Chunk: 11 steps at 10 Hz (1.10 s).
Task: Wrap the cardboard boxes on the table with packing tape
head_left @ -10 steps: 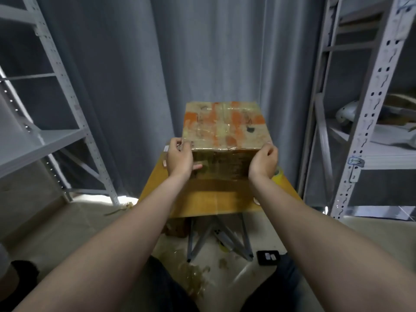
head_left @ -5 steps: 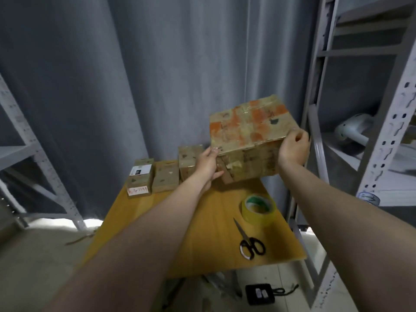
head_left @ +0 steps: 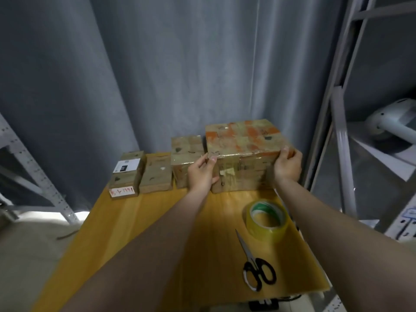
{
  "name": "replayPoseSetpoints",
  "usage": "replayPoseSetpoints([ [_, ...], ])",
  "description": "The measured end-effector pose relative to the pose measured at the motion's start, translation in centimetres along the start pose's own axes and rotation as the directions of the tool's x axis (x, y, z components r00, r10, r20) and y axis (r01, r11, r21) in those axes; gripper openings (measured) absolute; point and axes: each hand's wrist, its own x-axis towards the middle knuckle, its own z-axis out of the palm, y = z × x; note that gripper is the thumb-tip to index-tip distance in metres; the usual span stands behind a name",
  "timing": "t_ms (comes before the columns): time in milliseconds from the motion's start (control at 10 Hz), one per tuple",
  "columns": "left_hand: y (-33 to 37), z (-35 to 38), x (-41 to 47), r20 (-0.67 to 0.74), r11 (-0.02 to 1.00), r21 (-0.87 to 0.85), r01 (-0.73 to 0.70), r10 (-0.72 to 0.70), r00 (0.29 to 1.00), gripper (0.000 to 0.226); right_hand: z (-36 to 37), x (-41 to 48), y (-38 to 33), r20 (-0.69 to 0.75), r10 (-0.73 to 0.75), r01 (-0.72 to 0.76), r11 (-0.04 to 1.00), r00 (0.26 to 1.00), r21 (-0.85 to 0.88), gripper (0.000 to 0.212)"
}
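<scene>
A large taped cardboard box [head_left: 245, 143] with orange patches sits at the far right of the yellow table [head_left: 157, 244]. My left hand [head_left: 201, 174] grips its near left corner and my right hand [head_left: 287, 165] grips its near right corner. Left of it stand three smaller taped boxes in a row: a taller one [head_left: 185, 154], a flat one [head_left: 156, 174] and one with a white label [head_left: 127, 172]. A roll of clear packing tape [head_left: 265, 218] lies on the table near the right edge.
Black-handled scissors [head_left: 254, 269] lie in front of the tape roll. Grey metal shelving [head_left: 344, 131] stands close on the right and more shelving [head_left: 33, 176] on the left. A grey curtain [head_left: 180, 75] hangs behind the table.
The large box came down from mid-air and now rests on the table at the far right beside the smaller boxes. Both hands still hold its corners.
</scene>
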Motion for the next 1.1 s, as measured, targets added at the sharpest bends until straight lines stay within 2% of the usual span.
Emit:
replayPoseSetpoints([
  [100,-0.5,0.1,-0.7,0.011,0.986,0.157,-0.047,0.045,0.999,0.069,-0.9,-0.6,0.4,0.057,0.037,-0.035,0.999,0.998,-0.027,0.042],
  [200,-1.1,0.1,-3.2,-0.008,0.887,0.462,-0.028,0.035,0.999,0.069,-2.4,-1.6,1.1,0.085,0.115,-0.091,0.965,0.99,-0.245,0.046],
  [300,-1.9,-0.5,-6.6,0.154,0.684,0.729,0.021,-0.193,0.969,0.062,-4.4,-3.7,1.1,0.29,0.236,-0.035,0.827,0.927,-0.561,0.04],
  [400,-2.4,-0.8,-9.9,0.283,0.506,0.862,0.01,-0.498,0.82,0.033,-6.1,-5.9,0.6,0.479,0.327,0.128,0.704,0.815,-0.699,0.031],
  [500,-3.5,-0.8,-12.1,0.286,0.428,0.902,-0.052,-0.503,0.816,0.037,-7.5,-7.8,1.0,0.459,0.361,0.231,0.524,0.812,-0.82,0.033],
  [600,-4.0,-1.4,-12.9,0.211,0.341,0.937,-0.079,-0.371,0.904,0.054,-7.4,-9.2,2.6,0.452,0.291,0.285,0.471,0.844,-0.835,0.033],
  [700,-3.7,-3.2,-11.7,0.159,0.325,0.943,-0.069,-0.261,0.952,0.038,-7.0,-10.6,3.4,0.417,0.189,0.263,0.536,0.889,-0.802,0.033],
  [800,-3.2,-6.4,-9.7,0.072,0.338,0.941,0.001,-0.203,0.977,0.025,-6.1,-11.3,3.7,0.458,0.129,0.338,0.508,0.88,-0.792,0.038],
  [900,-2.6,-9.5,-8.1,0.015,0.362,0.932,0.025,-0.107,0.994,0.018,-4.1,-12.7,3.1,0.523,0.074,0.421,0.502,0.849,-0.756,0.031],
  [1000,-2.8,-11.7,-7.1,-0.023,0.418,0.906,0.065,-0.105,0.994,0.015,-1.8,-14.4,3.2,0.572,0.095,0.447,0.527,0.815,-0.723,0.025],
  [1100,-2.0,-13.4,-6.1,-0.043,0.46,0.882,0.1,-0.132,0.99,0.023,-0.7,-15.1,2.8,0.59,0.123,0.44,0.55,0.798,-0.71,0.035],
])
